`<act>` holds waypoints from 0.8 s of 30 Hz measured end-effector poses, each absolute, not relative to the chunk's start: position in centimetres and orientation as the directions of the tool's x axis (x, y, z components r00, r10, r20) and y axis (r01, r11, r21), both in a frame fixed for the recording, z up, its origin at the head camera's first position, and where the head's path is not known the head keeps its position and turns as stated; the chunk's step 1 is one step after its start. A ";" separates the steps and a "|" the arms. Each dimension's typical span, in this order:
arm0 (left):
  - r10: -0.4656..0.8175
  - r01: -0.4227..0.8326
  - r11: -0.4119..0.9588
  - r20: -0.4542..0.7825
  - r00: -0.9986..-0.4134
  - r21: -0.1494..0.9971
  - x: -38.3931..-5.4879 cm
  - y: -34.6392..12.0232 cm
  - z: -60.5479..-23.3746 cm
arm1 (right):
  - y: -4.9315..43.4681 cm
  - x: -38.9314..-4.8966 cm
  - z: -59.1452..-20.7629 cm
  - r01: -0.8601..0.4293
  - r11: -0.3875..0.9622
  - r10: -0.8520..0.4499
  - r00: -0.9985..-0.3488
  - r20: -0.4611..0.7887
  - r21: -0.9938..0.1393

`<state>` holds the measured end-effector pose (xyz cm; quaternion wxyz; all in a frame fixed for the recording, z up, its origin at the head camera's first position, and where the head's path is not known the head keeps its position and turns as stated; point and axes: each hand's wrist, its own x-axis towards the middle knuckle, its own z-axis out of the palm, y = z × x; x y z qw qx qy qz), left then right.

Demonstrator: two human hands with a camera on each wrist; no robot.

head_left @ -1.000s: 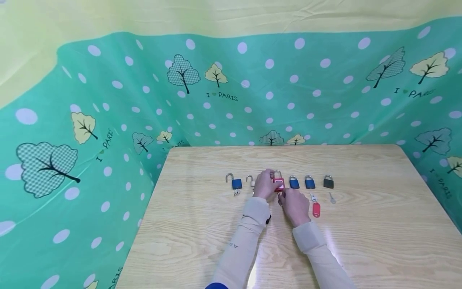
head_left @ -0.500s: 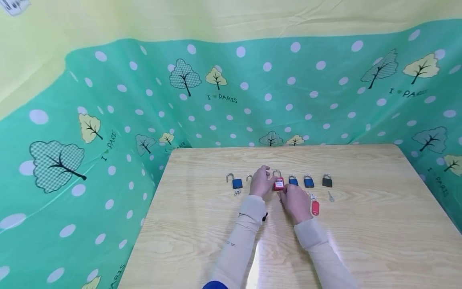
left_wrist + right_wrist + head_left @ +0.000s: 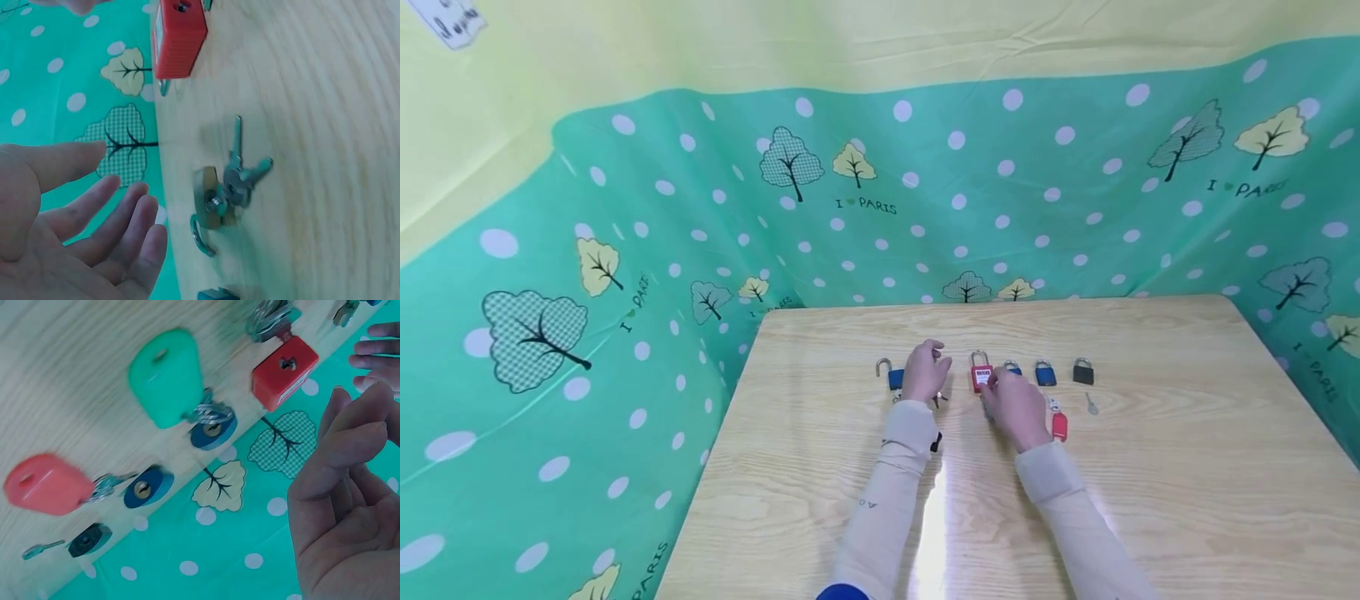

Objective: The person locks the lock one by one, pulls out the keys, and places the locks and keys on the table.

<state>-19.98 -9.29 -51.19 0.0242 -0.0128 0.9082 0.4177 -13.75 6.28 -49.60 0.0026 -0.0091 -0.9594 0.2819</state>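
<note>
A red padlock (image 3: 982,378) with a white label lies mid-row, shackle pointing away, its keyhole (image 3: 288,364) facing the right wrist camera. A bunch of keys (image 3: 272,322) lies against its bottom end. My right hand (image 3: 1017,410) hovers beside the red padlock's lower corner, fingers loosely bent and nothing between them. To the left, my left hand (image 3: 925,372) is spread with palm turned inward, holding nothing. Near it sits a small brass padlock (image 3: 206,197) with its shackle out and keys (image 3: 237,186) in it; my hand hides most of it in the head view.
An unlocked blue padlock (image 3: 896,379) is at the far left. Rightward lie two blue padlocks (image 3: 1045,372), a black padlock (image 3: 1082,372), a loose key (image 3: 1092,404), a red key tag (image 3: 1059,427) and a green key tag (image 3: 165,381). Patterned cloth (image 3: 880,200) hangs behind the wooden table.
My left hand has let go of the red padlock and moved left. My right hand has drawn slightly away from the keys at its bottom, fingers loosened. The padlock stays on the table.
</note>
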 end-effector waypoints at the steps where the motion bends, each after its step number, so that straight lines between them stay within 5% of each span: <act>1: -0.002 -0.042 0.654 -0.053 -0.999 0.755 -20.0 -9.5 -51.2 | 6.1 -13.9 -49.6 0.006 0.842 0.012 -1.000 0.007 -0.540; 10: -0.009 -0.051 0.657 -0.060 -0.998 0.752 -20.1 -10.9 -52.0 | 4.0 -15.1 -49.9 -0.033 0.825 -0.049 -0.999 -0.013 -0.564; 24: -0.048 -0.050 0.849 -0.018 -0.999 0.526 -20.6 -11.1 -52.5 | 0.4 -16.0 -51.5 -0.049 0.762 -0.153 -0.982 -0.106 -0.645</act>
